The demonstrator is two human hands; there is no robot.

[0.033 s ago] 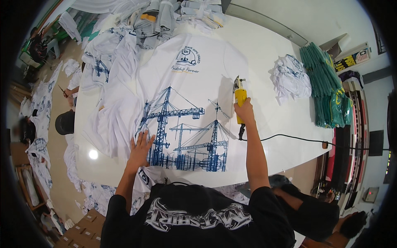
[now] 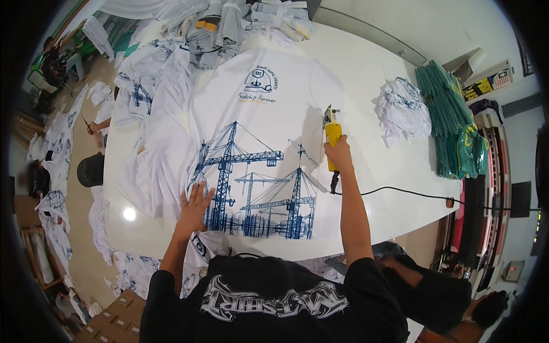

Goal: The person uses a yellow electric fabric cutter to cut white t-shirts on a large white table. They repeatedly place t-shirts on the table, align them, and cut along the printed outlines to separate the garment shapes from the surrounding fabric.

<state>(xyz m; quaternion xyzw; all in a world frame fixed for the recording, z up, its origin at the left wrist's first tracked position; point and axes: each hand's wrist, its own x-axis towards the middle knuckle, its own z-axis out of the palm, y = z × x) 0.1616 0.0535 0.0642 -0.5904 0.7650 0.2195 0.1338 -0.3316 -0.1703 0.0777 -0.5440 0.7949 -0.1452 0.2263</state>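
A white fabric panel (image 2: 274,123) with blue tower cranes and a small emblem lies spread on the white table (image 2: 372,57). Along its right edge stands a yellow electric cloth cutter (image 2: 333,137), its metal head pointing away from me. My right hand (image 2: 338,153) is wrapped round the cutter's body. Flat on the panel's lower left part rests my left hand (image 2: 198,201), fingers spread, holding nothing. Beside it, loose white printed cloth (image 2: 154,166) is heaped in folds along the left.
A black power cable (image 2: 394,188) runs right from the cutter. Grey folded bundles (image 2: 229,28) lie at the far edge. A crumpled white bundle (image 2: 403,108) and stacked green packets (image 2: 443,108) sit on the right. Another person (image 2: 426,294) is close at lower right; a capped person (image 2: 90,170) is left.
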